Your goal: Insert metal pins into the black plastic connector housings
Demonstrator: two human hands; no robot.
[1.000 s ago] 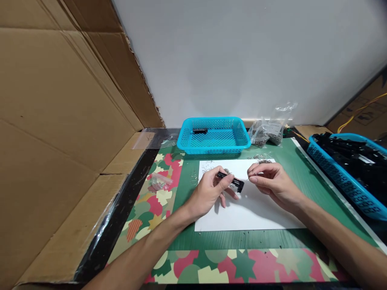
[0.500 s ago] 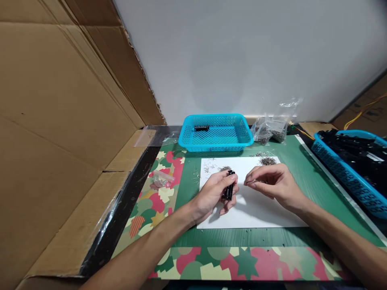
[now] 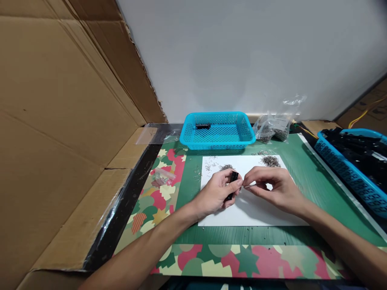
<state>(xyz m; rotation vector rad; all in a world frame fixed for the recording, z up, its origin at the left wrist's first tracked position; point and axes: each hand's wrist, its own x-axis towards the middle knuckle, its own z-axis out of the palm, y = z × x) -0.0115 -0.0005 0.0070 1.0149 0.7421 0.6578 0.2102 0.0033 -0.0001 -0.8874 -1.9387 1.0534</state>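
A small black plastic part, long and narrow, is gripped between the thumb and fingers of my left hand and stands nearly on end. Close against its right side, the fingertips of my right hand pinch a thin metal pin; its exact kind is too small to tell. Both hands are over a white sheet of paper. Behind my left hand lies a small pile of tiny metal pieces, and a larger pile of metal pieces sits behind my right hand.
A blue basket at the back holds a black part. Plastic bags of metal pieces stand beside it. Another blue basket on the right is heaped with black parts. Cardboard walls the left side.
My left hand has turned the black part from lying sideways to nearly upright. My right hand has come left with the pin, right up to the part.
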